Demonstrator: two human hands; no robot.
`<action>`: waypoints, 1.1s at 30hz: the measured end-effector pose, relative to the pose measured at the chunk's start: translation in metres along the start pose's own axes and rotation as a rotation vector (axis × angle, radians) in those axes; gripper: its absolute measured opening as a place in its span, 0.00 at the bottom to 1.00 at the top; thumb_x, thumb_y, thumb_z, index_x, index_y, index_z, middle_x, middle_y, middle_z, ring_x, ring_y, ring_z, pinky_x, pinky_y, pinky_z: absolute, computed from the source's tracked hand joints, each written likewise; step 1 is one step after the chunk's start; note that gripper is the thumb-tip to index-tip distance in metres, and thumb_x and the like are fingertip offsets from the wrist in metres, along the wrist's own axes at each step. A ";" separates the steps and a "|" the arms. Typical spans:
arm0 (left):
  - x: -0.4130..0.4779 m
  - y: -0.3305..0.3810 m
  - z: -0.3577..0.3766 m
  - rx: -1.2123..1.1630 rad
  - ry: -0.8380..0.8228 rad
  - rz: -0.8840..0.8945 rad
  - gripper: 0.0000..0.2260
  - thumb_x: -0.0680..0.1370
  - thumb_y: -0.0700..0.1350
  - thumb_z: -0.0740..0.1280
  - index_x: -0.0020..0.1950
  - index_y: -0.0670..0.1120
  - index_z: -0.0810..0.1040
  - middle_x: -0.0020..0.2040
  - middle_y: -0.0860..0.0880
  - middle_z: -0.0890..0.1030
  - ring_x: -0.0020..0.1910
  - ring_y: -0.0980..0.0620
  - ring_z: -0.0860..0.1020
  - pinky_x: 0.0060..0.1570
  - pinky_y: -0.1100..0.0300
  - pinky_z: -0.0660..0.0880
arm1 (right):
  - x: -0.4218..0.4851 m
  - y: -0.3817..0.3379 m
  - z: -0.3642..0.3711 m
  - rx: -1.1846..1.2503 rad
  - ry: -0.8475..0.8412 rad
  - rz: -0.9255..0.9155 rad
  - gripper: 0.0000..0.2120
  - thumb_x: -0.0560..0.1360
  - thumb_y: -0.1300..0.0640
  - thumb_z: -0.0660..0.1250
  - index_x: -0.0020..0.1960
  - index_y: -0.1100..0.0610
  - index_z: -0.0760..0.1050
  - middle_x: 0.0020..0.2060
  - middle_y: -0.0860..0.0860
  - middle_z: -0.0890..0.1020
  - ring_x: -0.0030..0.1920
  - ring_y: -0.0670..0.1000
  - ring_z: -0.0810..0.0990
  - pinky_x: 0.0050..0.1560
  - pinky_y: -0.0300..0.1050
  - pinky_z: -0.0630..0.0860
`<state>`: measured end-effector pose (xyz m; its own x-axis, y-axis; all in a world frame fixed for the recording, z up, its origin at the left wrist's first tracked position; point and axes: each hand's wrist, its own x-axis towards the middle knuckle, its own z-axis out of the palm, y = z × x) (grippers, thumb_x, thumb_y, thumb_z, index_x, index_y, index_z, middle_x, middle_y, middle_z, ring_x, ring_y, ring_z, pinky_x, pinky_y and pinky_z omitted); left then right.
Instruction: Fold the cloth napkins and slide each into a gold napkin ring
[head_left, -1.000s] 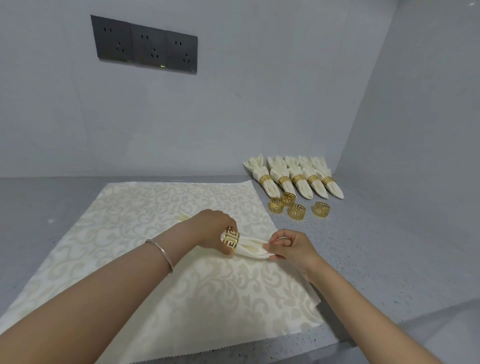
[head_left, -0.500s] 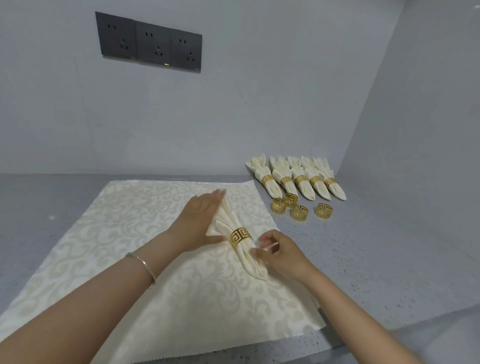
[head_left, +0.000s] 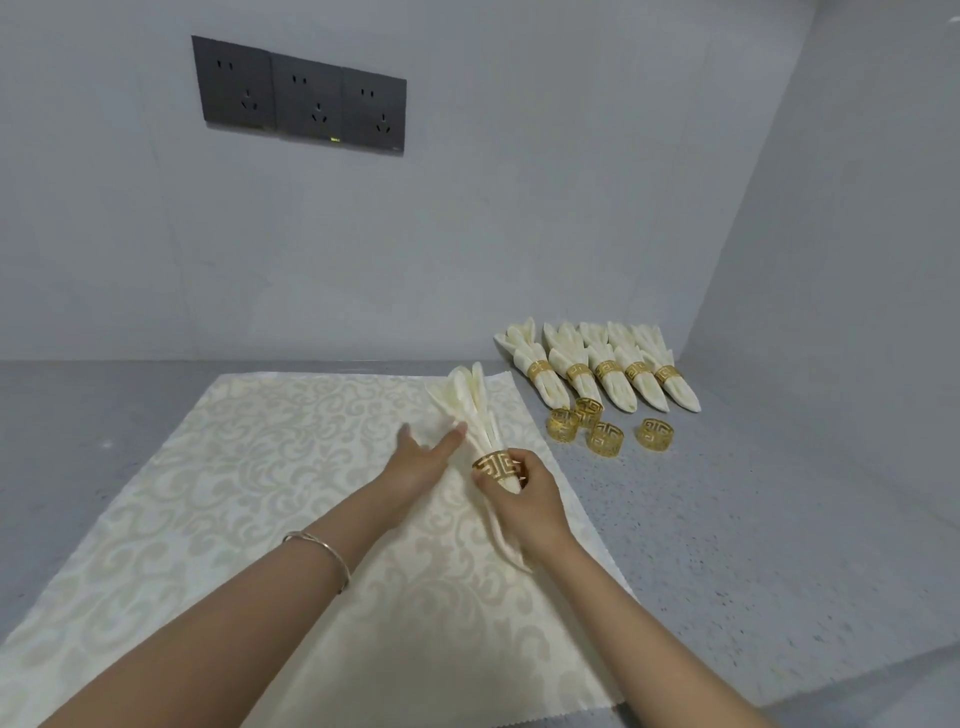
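Observation:
A folded cream napkin (head_left: 470, 402) lies on the patterned cream cloth (head_left: 249, 467), its fanned end pointing away from me. A gold napkin ring (head_left: 493, 464) sits around its narrow part. My right hand (head_left: 524, 499) grips the napkin and ring from the right, covering the lower stretch; the tail (head_left: 511, 553) shows below my wrist. My left hand (head_left: 423, 457) lies flat with straight fingers, touching the napkin's left side.
Several finished napkins in gold rings (head_left: 597, 371) lie in a row by the back right corner. Several loose gold rings (head_left: 605, 439) stand in front of them on the grey speckled counter (head_left: 753, 519). Dark wall sockets (head_left: 298, 101) hang above.
The napkin has moved away from me and to the right, stretching out straighter. My right hand shifted up from the tail onto the ring. My left hand stayed flat beside it.

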<state>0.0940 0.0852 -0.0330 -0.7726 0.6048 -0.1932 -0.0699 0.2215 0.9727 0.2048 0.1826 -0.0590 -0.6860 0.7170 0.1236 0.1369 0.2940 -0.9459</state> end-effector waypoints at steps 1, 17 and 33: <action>0.000 0.002 0.005 -0.044 -0.062 0.015 0.38 0.75 0.60 0.66 0.78 0.49 0.51 0.70 0.45 0.71 0.62 0.49 0.76 0.62 0.56 0.72 | 0.000 -0.001 -0.002 0.033 -0.004 -0.005 0.20 0.70 0.48 0.73 0.59 0.52 0.72 0.48 0.46 0.79 0.47 0.43 0.77 0.44 0.32 0.70; 0.005 0.023 0.082 -0.335 -0.227 0.072 0.24 0.77 0.54 0.67 0.69 0.46 0.68 0.56 0.42 0.81 0.50 0.49 0.83 0.48 0.59 0.80 | 0.015 -0.011 -0.087 0.232 0.160 0.105 0.10 0.78 0.63 0.59 0.39 0.61 0.72 0.31 0.54 0.73 0.32 0.49 0.72 0.31 0.37 0.71; 0.054 0.068 0.233 -0.101 -0.187 0.194 0.22 0.81 0.54 0.59 0.72 0.47 0.63 0.68 0.47 0.72 0.61 0.47 0.76 0.57 0.54 0.74 | 0.069 0.034 -0.217 -0.068 0.443 0.030 0.22 0.67 0.57 0.77 0.54 0.55 0.68 0.42 0.45 0.75 0.41 0.43 0.75 0.37 0.37 0.70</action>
<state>0.1942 0.3112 -0.0077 -0.6485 0.7611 -0.0137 -0.0024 0.0160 0.9999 0.3170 0.3789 -0.0179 -0.3112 0.9230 0.2264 0.2093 0.2989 -0.9310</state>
